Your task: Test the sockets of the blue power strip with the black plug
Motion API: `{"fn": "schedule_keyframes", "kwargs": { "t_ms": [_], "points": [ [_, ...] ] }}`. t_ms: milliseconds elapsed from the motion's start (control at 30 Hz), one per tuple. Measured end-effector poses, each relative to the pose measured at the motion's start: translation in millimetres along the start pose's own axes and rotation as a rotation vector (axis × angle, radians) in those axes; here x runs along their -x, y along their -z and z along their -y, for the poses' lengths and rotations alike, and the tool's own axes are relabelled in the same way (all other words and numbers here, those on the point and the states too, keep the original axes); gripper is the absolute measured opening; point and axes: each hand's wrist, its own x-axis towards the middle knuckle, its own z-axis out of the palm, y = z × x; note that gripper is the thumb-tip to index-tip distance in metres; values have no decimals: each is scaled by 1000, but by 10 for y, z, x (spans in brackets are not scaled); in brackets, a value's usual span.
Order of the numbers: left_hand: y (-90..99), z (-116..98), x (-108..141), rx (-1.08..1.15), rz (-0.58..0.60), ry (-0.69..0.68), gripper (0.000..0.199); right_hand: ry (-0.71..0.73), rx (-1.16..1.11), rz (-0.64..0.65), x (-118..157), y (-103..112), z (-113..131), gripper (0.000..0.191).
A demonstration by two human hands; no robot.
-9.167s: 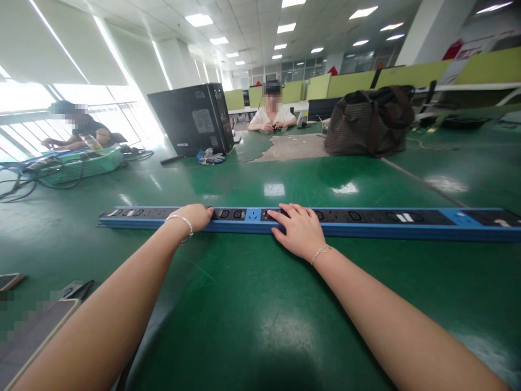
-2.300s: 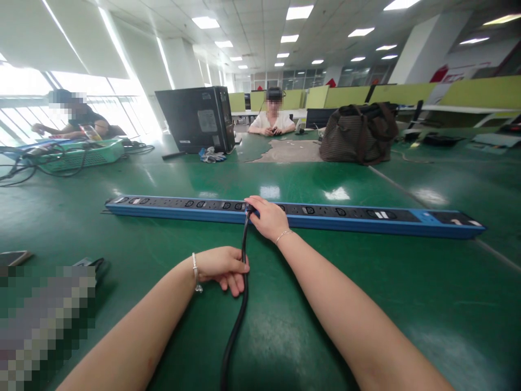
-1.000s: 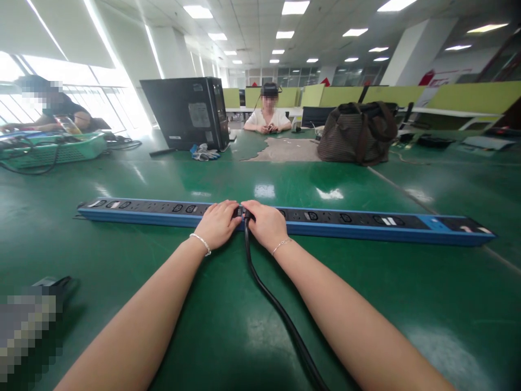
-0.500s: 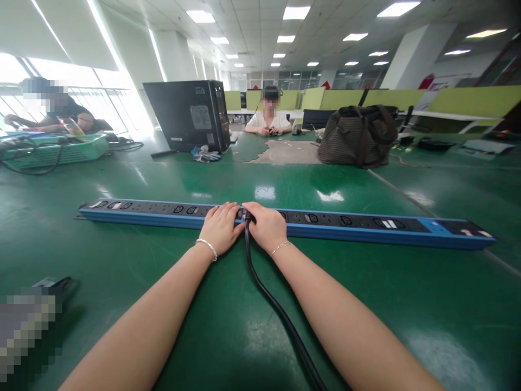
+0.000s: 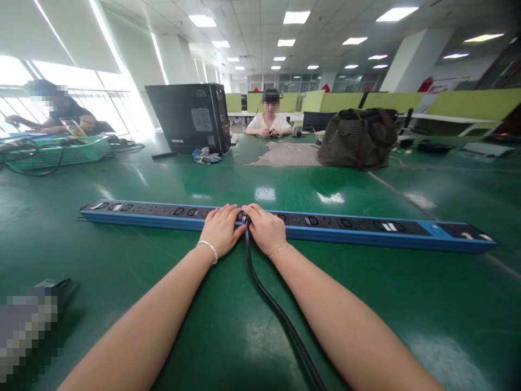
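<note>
A long blue power strip (image 5: 350, 234) with a black face and rows of sockets lies across the green table. Near its middle, my left hand (image 5: 220, 231) is wrapped over the strip, fingers across the top and thumb along the near side. Right beside it, my right hand (image 5: 266, 231) is closed around the plug (image 5: 247, 218) of a black power cord (image 5: 277, 309). The plug sits against the strip's face, and the fingers mostly hide it; I cannot tell how far it is in a socket. From there the cord runs down toward me between my forearms.
A black computer case (image 5: 189, 117) stands at the back, with gloves (image 5: 206, 156) before it. To its right is a brown bag (image 5: 358, 138). At the left are a green basket (image 5: 81, 151) holding cables and a blurred object (image 5: 30, 326). Two people sit beyond.
The fingers of my right hand have shifted slightly at the plug. My left hand and the power strip stay where they were; the view has tilted very slightly.
</note>
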Motion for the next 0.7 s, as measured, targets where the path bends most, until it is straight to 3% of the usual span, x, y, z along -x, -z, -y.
{"fn": "schedule_keyframes", "kwargs": {
  "t_ms": [200,333,433,700],
  "points": [
    [3,-10,4,7,-10,4,45,-2,-23,-12,-15,23,34,38],
    [-5,-11,-2,8,-9,20,47,-183,-206,-175,-79,104,0,36],
    [-11,-10,-5,12,-8,25,47,-275,-331,-281,-107,156,-101,33],
    [-12,-4,-9,12,-1,19,48,-237,-314,-337,-79,327,-473,33]
  ]
}}
